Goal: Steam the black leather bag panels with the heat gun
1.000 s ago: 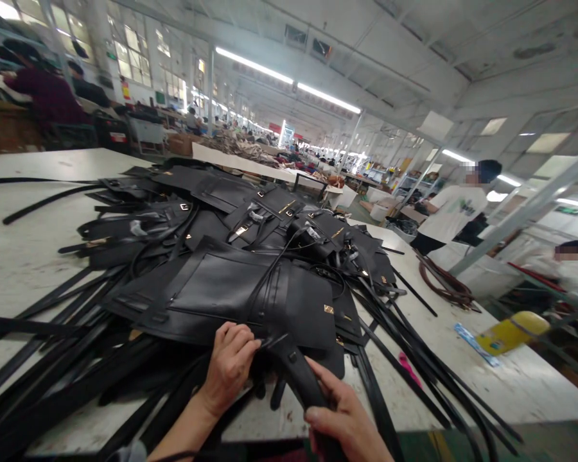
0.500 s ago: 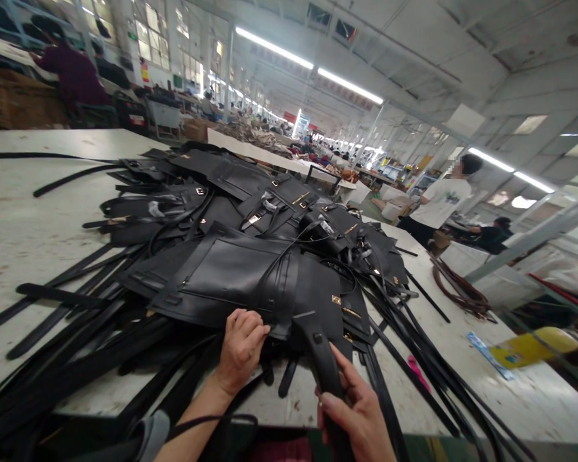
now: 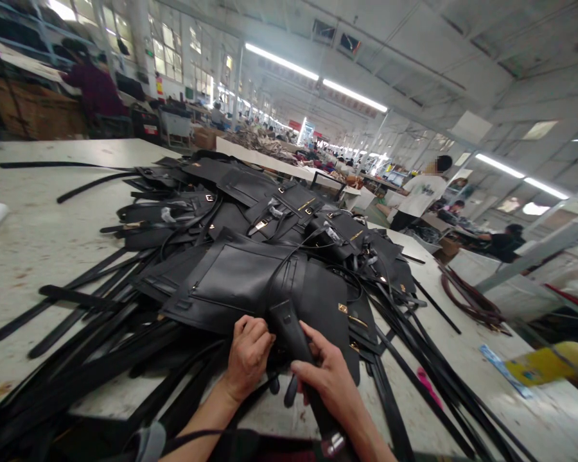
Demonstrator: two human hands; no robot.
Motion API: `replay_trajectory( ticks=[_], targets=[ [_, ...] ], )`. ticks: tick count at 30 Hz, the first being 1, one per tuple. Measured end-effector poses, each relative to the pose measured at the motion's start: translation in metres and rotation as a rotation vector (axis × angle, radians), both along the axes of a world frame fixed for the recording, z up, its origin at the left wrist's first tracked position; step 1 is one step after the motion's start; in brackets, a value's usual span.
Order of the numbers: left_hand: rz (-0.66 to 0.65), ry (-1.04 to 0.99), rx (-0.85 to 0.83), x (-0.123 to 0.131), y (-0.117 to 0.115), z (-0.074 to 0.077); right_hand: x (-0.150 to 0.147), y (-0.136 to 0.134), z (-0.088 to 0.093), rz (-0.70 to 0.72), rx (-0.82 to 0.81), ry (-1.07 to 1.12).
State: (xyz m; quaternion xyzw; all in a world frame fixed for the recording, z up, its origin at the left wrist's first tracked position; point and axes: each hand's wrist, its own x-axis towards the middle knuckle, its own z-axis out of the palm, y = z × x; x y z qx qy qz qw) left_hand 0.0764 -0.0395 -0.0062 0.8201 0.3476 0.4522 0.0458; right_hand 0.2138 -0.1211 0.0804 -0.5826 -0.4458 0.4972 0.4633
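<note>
A black leather bag panel (image 3: 236, 273) with a zipped pocket lies on top of a heap of bag pieces. My left hand (image 3: 250, 353) is closed at the panel's near edge; the curled fingers hide whatever they hold. My right hand (image 3: 330, 369) grips a wide black leather strap (image 3: 291, 327) between thumb and fingers. The strap's squared upper end, with a small slot, lies over the panel close to my left hand. Lower down, a silver metal fitting (image 3: 334, 443) shows on the strap.
Long black straps (image 3: 428, 359) spread over the pale table (image 3: 38, 250) on both sides. A pink piece (image 3: 428, 388), a yellow object (image 3: 549, 366) and coiled brown straps (image 3: 467, 298) lie at the right. A person (image 3: 421, 192) in a light shirt stands beyond the table.
My right hand has brought the strap's upper end up and left, towards my left hand and over the panel. The metal fitting has come into view. My left hand stays closed at the panel edge.
</note>
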Motion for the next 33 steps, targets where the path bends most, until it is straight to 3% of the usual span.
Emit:
replay_trajectory(
  ticks=[2,6,9,13,18,21,26,30,33],
  targets=[
    [-0.001,-0.028,0.018,0.001,0.0,-0.002,0.0,0.015,0.012,-0.006,0.048,-0.017],
    [-0.012,-0.063,0.046,0.001,-0.003,-0.003,0.012,0.024,0.032,-0.159,0.149,-0.052],
    [-0.027,-0.076,0.049,0.0,-0.012,0.007,0.029,0.01,0.037,-0.179,0.135,-0.064],
    [-0.079,0.029,0.021,0.001,-0.027,0.023,0.049,-0.02,0.028,-0.151,0.029,-0.034],
    [-0.344,0.228,0.12,-0.004,-0.039,0.025,0.054,-0.044,0.027,-0.151,-0.06,0.003],
    [-0.442,0.372,0.015,-0.005,-0.036,0.031,0.055,-0.045,0.028,-0.157,-0.073,0.021],
    [-0.189,0.512,-0.015,0.022,-0.013,0.039,0.065,-0.026,0.011,-0.094,-0.086,0.16],
    [-0.055,0.541,0.037,0.047,-0.003,0.025,0.08,-0.005,0.0,-0.111,-0.063,0.21],
    [-0.024,0.553,0.079,0.051,-0.004,0.015,0.092,0.021,-0.001,-0.106,-0.063,0.192]
  ],
)
